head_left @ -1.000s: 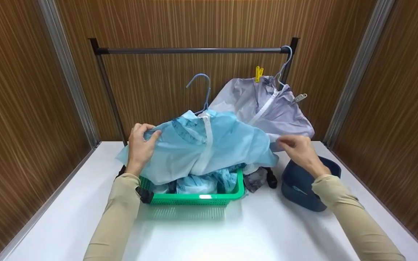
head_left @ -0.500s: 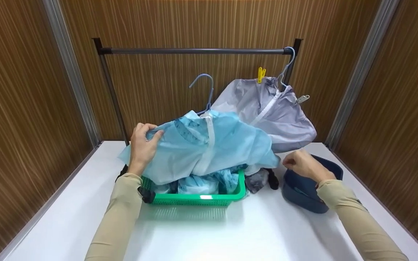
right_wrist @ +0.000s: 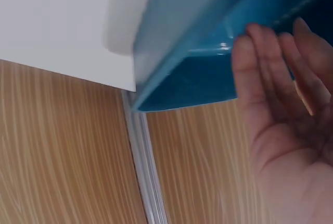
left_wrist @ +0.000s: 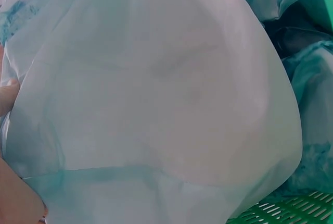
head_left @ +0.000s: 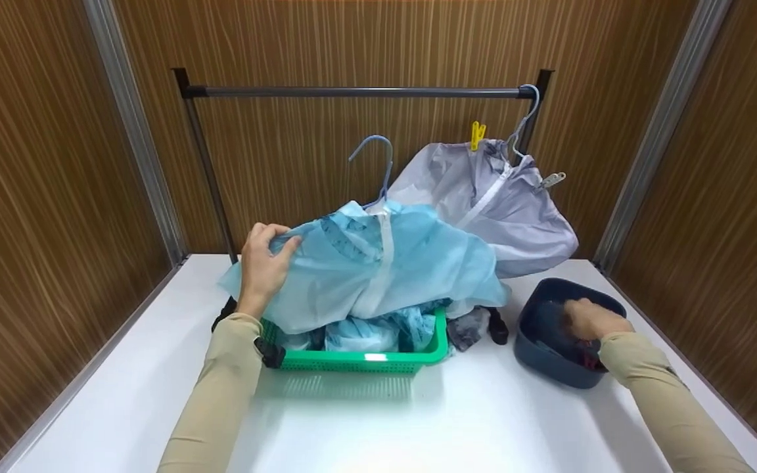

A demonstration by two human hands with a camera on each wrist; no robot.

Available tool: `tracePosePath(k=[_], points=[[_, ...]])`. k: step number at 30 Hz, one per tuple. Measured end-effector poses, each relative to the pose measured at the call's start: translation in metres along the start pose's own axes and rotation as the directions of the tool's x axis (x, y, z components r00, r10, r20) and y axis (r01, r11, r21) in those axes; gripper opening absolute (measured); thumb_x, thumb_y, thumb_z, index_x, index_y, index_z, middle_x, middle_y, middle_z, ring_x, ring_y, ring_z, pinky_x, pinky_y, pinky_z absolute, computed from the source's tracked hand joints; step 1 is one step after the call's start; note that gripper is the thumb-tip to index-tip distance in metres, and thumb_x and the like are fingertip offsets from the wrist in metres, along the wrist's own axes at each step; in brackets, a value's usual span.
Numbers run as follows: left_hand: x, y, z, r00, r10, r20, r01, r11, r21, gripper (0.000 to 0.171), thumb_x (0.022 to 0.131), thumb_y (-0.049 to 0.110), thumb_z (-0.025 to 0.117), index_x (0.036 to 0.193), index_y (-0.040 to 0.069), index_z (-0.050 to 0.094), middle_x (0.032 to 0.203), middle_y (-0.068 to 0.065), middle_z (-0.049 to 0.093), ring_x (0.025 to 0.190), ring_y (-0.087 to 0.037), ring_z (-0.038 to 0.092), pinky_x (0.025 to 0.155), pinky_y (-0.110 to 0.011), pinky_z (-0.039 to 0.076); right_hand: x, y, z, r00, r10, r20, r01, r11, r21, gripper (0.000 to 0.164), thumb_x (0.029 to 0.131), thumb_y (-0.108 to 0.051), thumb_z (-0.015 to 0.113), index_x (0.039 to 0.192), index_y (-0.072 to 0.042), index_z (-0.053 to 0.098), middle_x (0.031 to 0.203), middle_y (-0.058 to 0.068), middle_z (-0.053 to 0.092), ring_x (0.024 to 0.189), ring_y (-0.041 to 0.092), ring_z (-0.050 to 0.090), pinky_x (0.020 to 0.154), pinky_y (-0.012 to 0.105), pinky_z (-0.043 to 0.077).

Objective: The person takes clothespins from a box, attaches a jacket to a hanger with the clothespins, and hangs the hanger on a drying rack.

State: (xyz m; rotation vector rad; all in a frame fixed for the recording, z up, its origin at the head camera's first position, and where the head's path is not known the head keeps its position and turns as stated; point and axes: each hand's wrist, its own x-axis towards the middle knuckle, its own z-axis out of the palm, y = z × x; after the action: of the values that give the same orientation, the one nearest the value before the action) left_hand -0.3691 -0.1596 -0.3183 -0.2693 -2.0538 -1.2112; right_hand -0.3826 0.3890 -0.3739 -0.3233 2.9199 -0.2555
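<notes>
A light blue jacket (head_left: 332, 279) with a white zip hangs on a blue hanger (head_left: 388, 167), low over a green basket (head_left: 359, 358). My left hand (head_left: 265, 266) pinches the jacket at its left shoulder between thumb and fingers. In the left wrist view pale cloth of the jacket (left_wrist: 156, 94) fills most of the picture. My right hand (head_left: 594, 320) is down inside a dark blue bin (head_left: 539, 361), blurred in the head view. The right wrist view shows its fingers loosely bent and nothing held, by the inner wall of the bin (right_wrist: 203, 81). Something red lies low in the bin.
Behind stands a black rail (head_left: 359, 92). At its right end a lilac jacket (head_left: 516, 223) hangs, with a yellow clothespin (head_left: 477, 136) and a grey clothespin (head_left: 552, 180) on its shoulders. More blue cloth fills the basket. Grey cloth (head_left: 467, 328) lies beside it. Wood-patterned walls enclose the table.
My right hand has left the right sleeve of the blue jacket and moved right and down into the bin. The left hand keeps its hold on the shoulder.
</notes>
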Motion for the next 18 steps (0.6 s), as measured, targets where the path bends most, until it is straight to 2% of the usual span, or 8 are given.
tracePosePath(k=[4,8,11,18], points=[[0.001,0.000,0.002,1.000,-0.003,-0.003,0.003,1.000,-0.001,0.017,0.084,0.027,0.065,0.093,0.012,0.063,0.086,0.000,0.046,0.086,-0.015,0.044,0.080,-0.034,0.036,-0.008,0.000,0.002,0.997,0.070,0.024,-0.069,0.996,-0.059,0.017,0.081,-0.004,0.056,0.096,0.003,0.056,0.085,0.018,0.056,0.073,0.029,0.054,0.064,0.047,0.046],[0.002,0.000,0.003,1.000,0.000,0.004,0.000,1.000,-0.007,0.018,0.085,0.026,0.064,0.093,0.011,0.063,0.087,-0.002,0.047,0.086,-0.016,0.045,0.081,-0.034,0.036,-0.016,-0.003,0.003,0.998,0.061,-0.031,-0.066,0.977,-0.205,0.010,0.077,-0.001,0.055,0.085,0.003,0.059,0.086,0.027,0.056,0.076,0.038,0.057,0.065,0.052,0.046],[0.002,0.000,0.004,1.000,0.003,0.007,-0.003,1.000,-0.005,0.018,0.085,0.027,0.064,0.093,0.011,0.063,0.088,-0.002,0.047,0.087,-0.017,0.045,0.081,-0.035,0.036,-0.022,-0.004,0.004,0.997,0.046,-0.054,-0.059,0.961,-0.270,0.004,0.072,-0.001,0.059,0.076,0.000,0.060,0.081,0.027,0.058,0.073,0.039,0.058,0.062,0.051,0.045],[0.000,-0.003,0.001,1.000,0.004,0.007,-0.004,1.000,0.003,0.018,0.085,0.028,0.064,0.093,0.012,0.063,0.088,-0.002,0.047,0.086,-0.016,0.044,0.080,-0.034,0.036,-0.025,-0.008,0.010,0.998,0.061,-0.022,-0.065,0.968,-0.244,0.004,0.071,-0.005,0.059,0.074,-0.003,0.059,0.079,0.019,0.059,0.073,0.028,0.054,0.066,0.050,0.038]])
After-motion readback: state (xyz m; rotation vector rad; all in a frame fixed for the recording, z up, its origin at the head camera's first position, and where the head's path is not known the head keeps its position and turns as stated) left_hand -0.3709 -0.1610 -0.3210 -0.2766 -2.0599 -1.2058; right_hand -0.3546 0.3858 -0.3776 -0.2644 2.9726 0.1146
